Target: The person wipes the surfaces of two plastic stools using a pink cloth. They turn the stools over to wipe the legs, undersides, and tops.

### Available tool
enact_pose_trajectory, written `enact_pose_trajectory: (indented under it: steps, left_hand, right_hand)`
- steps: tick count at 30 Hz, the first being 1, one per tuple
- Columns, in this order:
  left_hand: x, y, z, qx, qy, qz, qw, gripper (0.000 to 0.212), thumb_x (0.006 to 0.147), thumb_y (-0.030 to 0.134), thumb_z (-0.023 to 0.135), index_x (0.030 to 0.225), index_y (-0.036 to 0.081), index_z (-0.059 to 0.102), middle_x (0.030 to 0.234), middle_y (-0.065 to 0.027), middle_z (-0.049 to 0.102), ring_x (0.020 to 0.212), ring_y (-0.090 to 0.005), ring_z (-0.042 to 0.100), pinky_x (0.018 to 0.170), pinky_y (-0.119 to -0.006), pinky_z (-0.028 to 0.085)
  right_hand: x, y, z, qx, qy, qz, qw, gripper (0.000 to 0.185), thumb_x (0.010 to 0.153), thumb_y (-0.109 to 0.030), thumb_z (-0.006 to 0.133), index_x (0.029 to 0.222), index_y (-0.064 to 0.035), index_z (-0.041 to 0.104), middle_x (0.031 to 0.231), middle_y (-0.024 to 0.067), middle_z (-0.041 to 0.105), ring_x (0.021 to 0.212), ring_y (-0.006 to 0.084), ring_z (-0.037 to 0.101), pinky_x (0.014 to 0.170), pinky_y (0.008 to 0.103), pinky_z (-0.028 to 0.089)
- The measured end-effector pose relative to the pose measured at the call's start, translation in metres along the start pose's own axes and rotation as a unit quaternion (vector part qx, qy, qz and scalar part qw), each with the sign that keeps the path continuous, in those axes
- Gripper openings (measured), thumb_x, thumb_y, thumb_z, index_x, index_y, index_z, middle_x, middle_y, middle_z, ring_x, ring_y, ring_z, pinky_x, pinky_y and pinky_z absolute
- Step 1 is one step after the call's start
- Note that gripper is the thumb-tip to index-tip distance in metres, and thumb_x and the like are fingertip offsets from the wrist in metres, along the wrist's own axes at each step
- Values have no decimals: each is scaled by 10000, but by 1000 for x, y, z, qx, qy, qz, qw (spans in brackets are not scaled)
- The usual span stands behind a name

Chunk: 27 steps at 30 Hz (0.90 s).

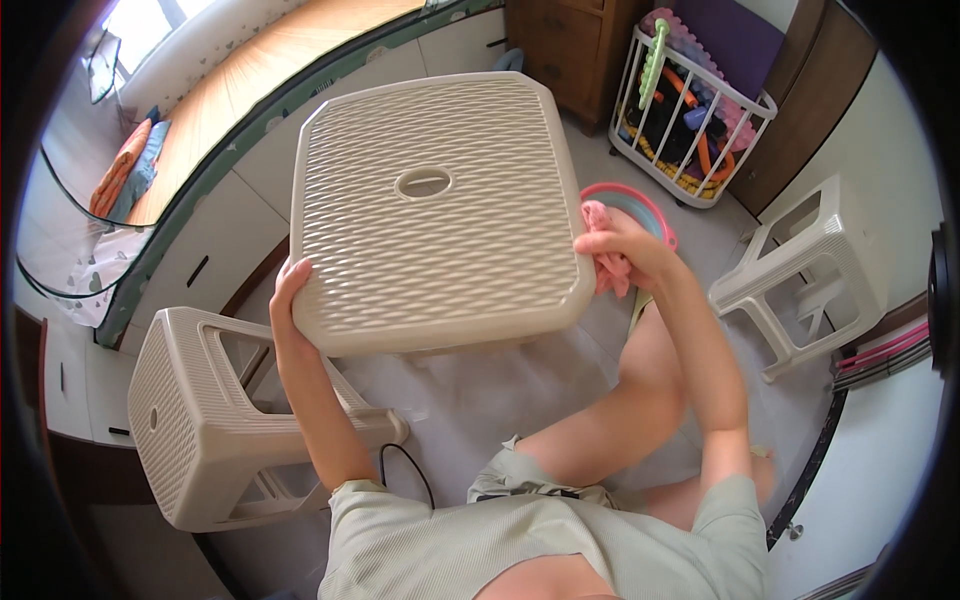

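Before me is a beige plastic stool (450, 255), its textured seat with an oval hole facing up toward me. My left hand (291, 289) grips the seat's left edge, thumb on top. At the right edge, my right hand (626, 244) holds a crumpled pink cloth (611, 266) against the rim, with the thumb at the stool's edge. Most of the stool's legs are hidden under the seat. Behind my right hand, a basin (660, 206) with a pink rim stands on the floor, partly covered.
A second beige stool (225, 427) lies on its side at left, near a black cable (409, 450). Another stool (814, 277) is at right by the wall. A white wheeled basket (675, 142) of toys stands beyond, beside a wooden cabinet (555, 52). White drawers (217, 225) line the left.
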<state>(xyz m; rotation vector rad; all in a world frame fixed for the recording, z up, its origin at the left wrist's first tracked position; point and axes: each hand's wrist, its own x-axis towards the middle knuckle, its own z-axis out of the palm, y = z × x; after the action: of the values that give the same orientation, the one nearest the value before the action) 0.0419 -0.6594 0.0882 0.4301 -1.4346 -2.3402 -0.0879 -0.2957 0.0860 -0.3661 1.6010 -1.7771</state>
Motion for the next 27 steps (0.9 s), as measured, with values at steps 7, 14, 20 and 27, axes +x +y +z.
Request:
enact_pose_trajectory:
  steps: [7,14,20,27]
  left_hand:
    - [-39,14,34,76,-92,133,984,529,797,343,552,1216,22,521,1131,-130,580,1038,-224,570,886,-347,454]
    - [-41,3,58,52,-184,189,963,597,761,374,572,1222,2,499,1114,-141,585,971,-244,603,803,-353,501]
    - [-64,-13,127,26,-204,188,961,657,673,394,642,1142,-51,526,1003,-143,609,897,-215,594,780,-308,463]
    - [-100,-39,188,8,-335,159,929,755,656,407,649,1226,-64,497,1044,-158,609,937,-222,593,800,-317,460]
  right_hand:
    - [-52,-20,10,-21,43,-80,996,660,656,-130,779,1240,6,500,997,65,608,812,119,603,594,269,518]
    - [-107,-23,-2,-24,103,-210,972,788,575,-98,793,1291,9,484,1093,40,589,1050,133,540,931,280,430]
    - [-189,-2,-36,-59,225,-219,948,847,559,-127,786,1326,21,460,871,-10,612,582,24,504,475,184,404]
    - [-293,13,-18,-65,396,-304,864,900,520,-226,795,1322,18,469,913,13,638,573,45,539,475,174,406]
